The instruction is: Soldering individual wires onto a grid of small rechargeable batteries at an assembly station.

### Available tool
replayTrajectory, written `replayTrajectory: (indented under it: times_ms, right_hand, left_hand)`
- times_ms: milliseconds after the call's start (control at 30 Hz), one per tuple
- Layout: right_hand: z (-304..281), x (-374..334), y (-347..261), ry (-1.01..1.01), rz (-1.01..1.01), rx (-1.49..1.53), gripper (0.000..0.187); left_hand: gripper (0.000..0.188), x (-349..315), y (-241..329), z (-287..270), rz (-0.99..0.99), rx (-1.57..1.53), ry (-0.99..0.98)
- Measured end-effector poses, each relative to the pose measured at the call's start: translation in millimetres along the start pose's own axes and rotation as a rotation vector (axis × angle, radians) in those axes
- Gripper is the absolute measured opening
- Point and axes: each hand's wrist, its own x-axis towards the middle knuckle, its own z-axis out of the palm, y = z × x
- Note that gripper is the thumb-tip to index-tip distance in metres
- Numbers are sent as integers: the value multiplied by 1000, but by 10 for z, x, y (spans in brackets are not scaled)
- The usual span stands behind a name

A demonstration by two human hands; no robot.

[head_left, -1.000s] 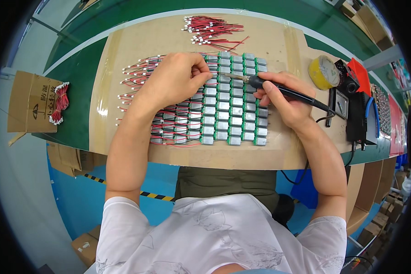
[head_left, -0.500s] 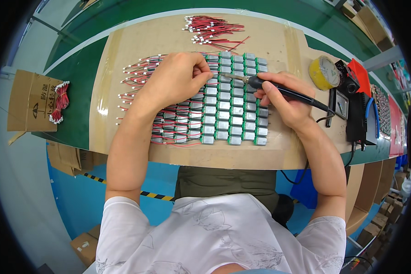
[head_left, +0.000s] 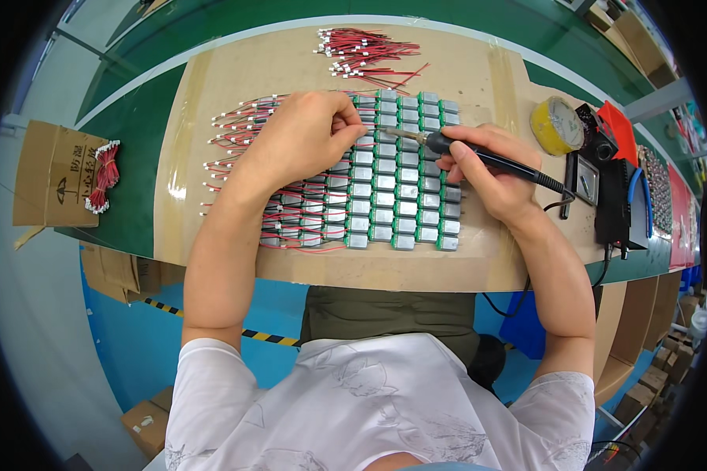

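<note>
My right hand (head_left: 491, 169) is closed round the black handle of a soldering iron (head_left: 487, 159), whose metal tip points left. The tip reaches the green end of a small grey battery cell in the upper part of a neat array of cells (head_left: 383, 180). Just left of the tip, my left hand (head_left: 322, 129) pinches a thin wire lead between thumb and forefinger; the fingers hide most of it. Red and black wires (head_left: 232, 137) with white plugs are laid over the left columns of cells, partly under my left hand and forearm.
A pile of loose red and black leads (head_left: 361, 51) lies at the back of the cardboard sheet (head_left: 243, 71). Yellow tape (head_left: 556, 125), a black stand (head_left: 585, 179) and a red tray (head_left: 620, 129) stand to the right. A carton (head_left: 51, 177) with a bundled lead set is at left.
</note>
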Motion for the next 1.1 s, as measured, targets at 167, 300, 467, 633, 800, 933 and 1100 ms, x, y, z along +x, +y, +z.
replayTrajectory:
  times_ms: [167,300,467,633,800,933,1100]
  right_hand:
    - [-6,4,5,-4,-13,-9,20]
    - [-21,-3,16,10,-16,-13,19]
    - [-16,0,14,24,-12,2,19]
    - [-43,1,15,13,-23,-8,19]
    - [-31,-2,8,30,-9,35,19]
    - [-32,2,-6,29,-1,41,19]
    - [-34,-4,-1,29,29,61,20]
  left_hand:
    - [16,4,-11,7,0,7,-2]
    - [16,21,13,13,-16,-2,-15]
    - [16,12,-10,8,-27,-5,-12]
    - [16,13,17,1,-25,-6,-16]
    - [16,9,25,4,-26,-17,-14]
    - [14,4,26,-1,-12,-15,-6]
    - [15,-2,27,2,-43,-24,-10]
